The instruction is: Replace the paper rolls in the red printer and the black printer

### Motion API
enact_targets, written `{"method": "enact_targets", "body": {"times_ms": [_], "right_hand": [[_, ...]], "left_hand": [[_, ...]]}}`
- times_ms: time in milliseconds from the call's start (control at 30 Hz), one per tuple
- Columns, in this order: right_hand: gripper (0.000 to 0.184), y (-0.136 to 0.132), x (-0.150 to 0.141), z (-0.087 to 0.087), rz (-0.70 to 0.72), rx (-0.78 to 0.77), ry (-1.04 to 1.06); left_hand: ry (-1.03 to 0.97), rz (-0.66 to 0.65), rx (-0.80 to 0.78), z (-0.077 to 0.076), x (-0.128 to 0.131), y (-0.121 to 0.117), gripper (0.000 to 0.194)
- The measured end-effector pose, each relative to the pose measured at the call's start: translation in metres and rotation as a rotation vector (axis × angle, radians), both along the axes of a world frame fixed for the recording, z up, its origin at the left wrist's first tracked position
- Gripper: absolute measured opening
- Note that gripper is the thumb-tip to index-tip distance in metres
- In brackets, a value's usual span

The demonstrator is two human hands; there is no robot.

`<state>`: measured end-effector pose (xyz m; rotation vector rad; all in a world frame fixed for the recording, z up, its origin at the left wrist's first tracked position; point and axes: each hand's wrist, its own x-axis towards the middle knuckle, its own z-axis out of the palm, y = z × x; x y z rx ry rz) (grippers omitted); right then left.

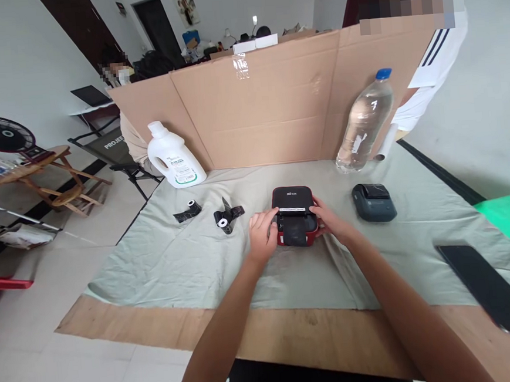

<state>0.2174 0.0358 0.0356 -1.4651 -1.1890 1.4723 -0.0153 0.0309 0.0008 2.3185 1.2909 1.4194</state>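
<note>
A small black-and-red portable printer (293,197) sits on the cloth before me, with a dark strip (294,233) hanging over its front. My left hand (263,232) holds its left side, fingertips resting by the seam of the top cover. On the opposite side, my right hand (332,223) grips the printer, thumb near the seam and the other fingers curled against the side. Left of the printer lie two small rolls of black film or paper, a nearer roll (224,224) and a farther roll (191,205), with loose ends. A second, dark grey printer (374,203) lies to the right.
A white detergent jug (177,162) and a clear bottle with a blue cap (365,126) stand before an upright cardboard panel (262,114). A black tablet or phone (487,284) lies front right. The greenish cloth (164,274) is wrinkled. People are behind the panel.
</note>
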Motion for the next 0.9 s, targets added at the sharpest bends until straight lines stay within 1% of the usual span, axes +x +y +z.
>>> {"method": "enact_targets", "body": {"times_ms": [167, 333, 433, 533, 600, 733, 900], "right_hand": [[0.079, 0.004, 0.001, -0.01, -0.031, 0.032, 0.09], [0.079, 0.005, -0.001, -0.019, -0.111, 0.085, 0.16], [0.077, 0.005, -0.002, -0.026, -0.12, 0.114, 0.162], [0.076, 0.005, -0.005, -0.037, -0.154, 0.15, 0.149], [0.071, 0.005, -0.01, -0.046, -0.211, 0.226, 0.139], [0.059, 0.003, -0.02, -0.06, -0.34, 0.432, 0.089], [0.056, 0.001, -0.025, -0.069, -0.391, 0.559, 0.054]], "left_hand": [[-0.05, -0.019, -0.016, -0.005, 0.0, -0.001, 0.04], [-0.105, -0.07, -0.012, -0.011, 0.002, 0.002, 0.04], [-0.145, -0.078, -0.015, -0.013, 0.004, 0.002, 0.039], [-0.159, -0.083, -0.045, -0.012, 0.005, 0.001, 0.042], [-0.164, -0.095, -0.067, -0.011, 0.006, -0.002, 0.044], [-0.169, -0.11, -0.144, -0.009, 0.004, -0.006, 0.047], [-0.131, -0.192, -0.193, -0.008, 0.005, -0.013, 0.043]]}}
